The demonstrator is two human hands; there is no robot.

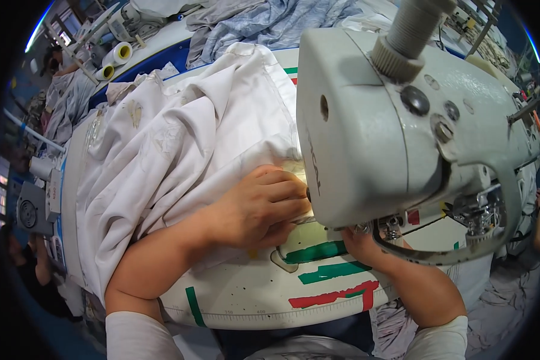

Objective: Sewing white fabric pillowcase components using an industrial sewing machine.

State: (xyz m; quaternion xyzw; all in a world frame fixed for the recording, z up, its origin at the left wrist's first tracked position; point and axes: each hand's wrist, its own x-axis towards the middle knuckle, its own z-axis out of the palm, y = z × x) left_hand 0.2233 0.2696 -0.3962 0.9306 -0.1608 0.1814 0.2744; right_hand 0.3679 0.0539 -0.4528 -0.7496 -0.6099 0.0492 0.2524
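left hand [264, 207] lies flat, palm down and fingers close together, pressing on the white cloth [180, 144] at the edge of the sewing machine [390, 126]; it grips nothing, only holds the cloth against the table [270, 294]. the cloth bunches up and away from this hand, spreading over the far left of the table in thick folds. right hand [360, 243] sits just beside the left hand, tucked under the machine head; its fingers are hidden by the machine, so how far it is open cannot be told. near both hands, toward the person, strips of green tape [333, 272] and red tape [333, 297] are stuck to the table. far beyond the left hand stand spools of thread [119, 55], and more grey-blue fabric [270, 21] is heaped behind the cloth. no containers can be made out.
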